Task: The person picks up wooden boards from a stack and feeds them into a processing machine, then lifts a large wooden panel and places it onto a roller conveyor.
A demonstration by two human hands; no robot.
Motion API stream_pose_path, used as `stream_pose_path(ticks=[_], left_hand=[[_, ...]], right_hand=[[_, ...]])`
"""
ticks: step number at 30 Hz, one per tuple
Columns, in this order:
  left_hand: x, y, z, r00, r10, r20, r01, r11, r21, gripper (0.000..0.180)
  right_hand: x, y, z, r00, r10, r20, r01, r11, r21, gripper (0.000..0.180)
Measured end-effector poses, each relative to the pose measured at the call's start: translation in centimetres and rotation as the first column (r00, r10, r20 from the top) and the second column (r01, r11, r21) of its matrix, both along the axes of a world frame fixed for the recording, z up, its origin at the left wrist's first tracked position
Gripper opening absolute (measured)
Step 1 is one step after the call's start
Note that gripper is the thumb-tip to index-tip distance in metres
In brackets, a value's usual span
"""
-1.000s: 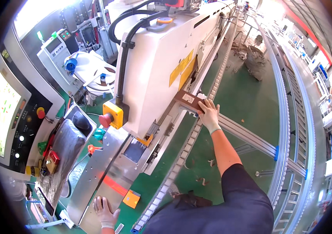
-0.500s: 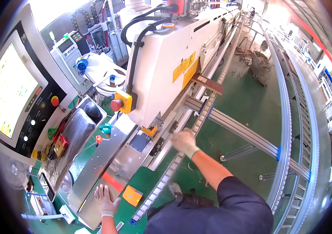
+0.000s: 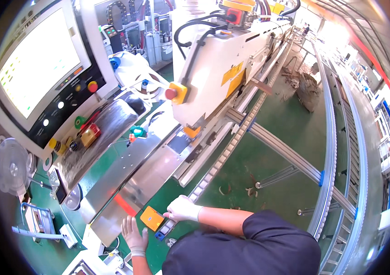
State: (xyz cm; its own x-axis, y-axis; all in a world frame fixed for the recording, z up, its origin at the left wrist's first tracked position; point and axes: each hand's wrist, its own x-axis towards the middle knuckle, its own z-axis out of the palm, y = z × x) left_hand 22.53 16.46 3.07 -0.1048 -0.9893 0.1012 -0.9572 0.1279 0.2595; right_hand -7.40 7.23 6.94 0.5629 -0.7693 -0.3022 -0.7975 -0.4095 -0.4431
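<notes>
My right hand, in a white glove, rests with bent fingers on the near end of the roller rail, next to a small orange box. My left hand, also gloved, lies flat with fingers spread on the edge of the shiny metal plate, just left of that orange box. Neither hand holds anything. A thin brown wood strip sits far up the white machine body.
A control panel with a lit screen and coloured buttons stands at the left. A red push button on a yellow box sticks out from the machine. A grey roller conveyor curves along the right. Wood scraps lie on the green floor.
My right hand has let go of the brown strip and drawn back down along the rail to the orange box. My left hand has stayed put. The view has dropped closer to the machine.
</notes>
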Motion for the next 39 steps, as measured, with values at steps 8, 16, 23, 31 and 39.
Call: stream_pose_path(ticks=[8,16,23,31,39], left_hand=[[19.1,24.3,-6.1,0.593,0.711,-0.377,-0.792,0.600,-0.115,0.054],[33.1,37.5,-5.3,-0.275,0.843,-0.462,-0.892,-0.403,-0.204,0.072],[40.7,49.5,-10.0,-0.559,0.122,-0.820,-0.798,-0.348,0.492,0.077],[42.9,46.1,-10.2,-0.583,0.227,-0.780,-0.794,-0.362,0.489,0.067],[41.7,50.6,-14.1,-0.546,0.046,-0.836,-0.838,-0.036,0.545,0.056]], right_hand=[[7.3,1.6,-1.1,0.999,-0.043,0.015,0.044,0.999,-0.019,0.040],[7.2,5.5,-5.7,0.990,-0.123,0.065,0.139,0.915,-0.380,0.046],[9.6,4.7,-5.9,0.997,-0.074,0.012,0.073,0.918,-0.390,0.051],[10.2,5.1,-5.4,0.979,-0.196,-0.050,0.173,0.940,-0.294,0.053],[11.3,6.0,-5.1,0.976,-0.218,-0.029,0.200,0.934,-0.295,0.052]])
